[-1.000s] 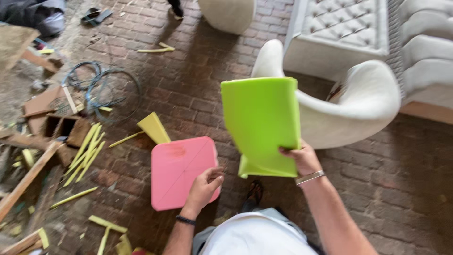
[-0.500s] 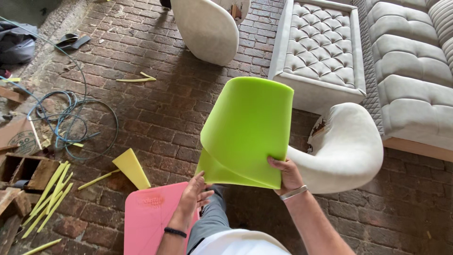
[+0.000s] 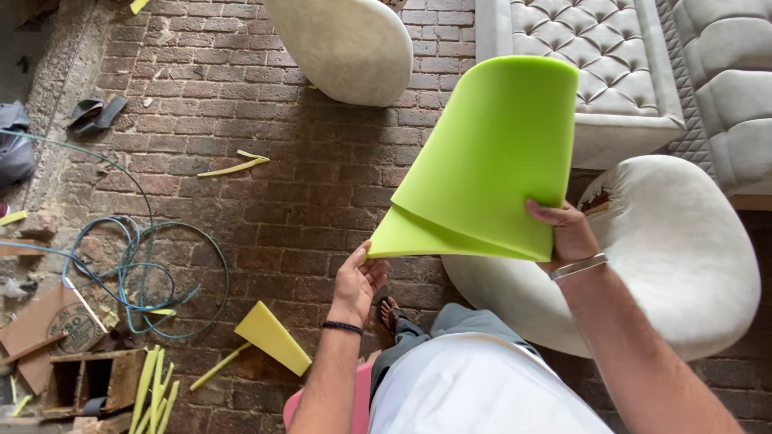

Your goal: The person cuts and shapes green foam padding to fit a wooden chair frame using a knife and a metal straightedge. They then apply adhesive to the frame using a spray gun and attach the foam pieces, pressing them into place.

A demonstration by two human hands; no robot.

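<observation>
Right hand (image 3: 567,233): clamped on the lower right edge of the foam sheet (image 3: 490,161), thumb on top.
Left hand (image 3: 358,277): open, fingertips touching the sheet's lower left corner, not gripping.
Sheet: lime green, folded double, held in the air above the brick floor (image 3: 265,161); long axis up and away from the hands; right hand bears it.
Beyond: padded white seat (image 3: 675,249) just behind; yellow wedge (image 3: 269,337) and hose (image 3: 137,265) to the left.
Hidden: sheet's underside; pink piece (image 3: 358,398) mostly cut off.
</observation>
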